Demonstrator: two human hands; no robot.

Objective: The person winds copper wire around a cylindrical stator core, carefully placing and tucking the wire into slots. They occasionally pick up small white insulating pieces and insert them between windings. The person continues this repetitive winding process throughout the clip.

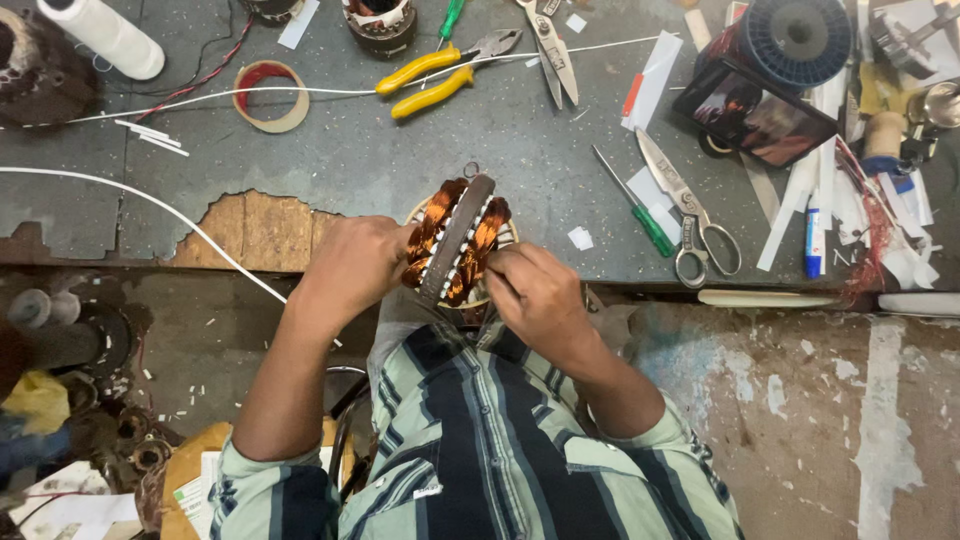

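Head view, looking straight down: a motor stator (457, 240) with copper-coloured windings stands on its edge at the near rim of the bench (400, 150), just in front of the person's striped shirt. Its dark metal core runs as a band through the middle, with coils bulging out on both sides and pale insulating strips showing in the slots.

On the stator's left side, the left hand (355, 265) has its fingers closed against the coil, gripping the stator from that side. From the other side the right hand (535, 292) does the same, its fingers curled and pressed onto the right-hand winding and the core's edge.

Farther out on the grey bench, a patch of bare wood (250, 230) shows where the covering has torn away, left of the hands. A white cord (150, 205) crosses that area. Toward the far edge lie yellow-handled pliers (440, 75), a roll of tape (270, 95), and metal snips (555, 50). To the right are a green-handled screwdriver (635, 205), scissors (690, 215), a phone (755, 112) leaning against a spool of wire (795, 35), and scattered paper strips. The concrete floor (820, 420) lies below the bench edge.
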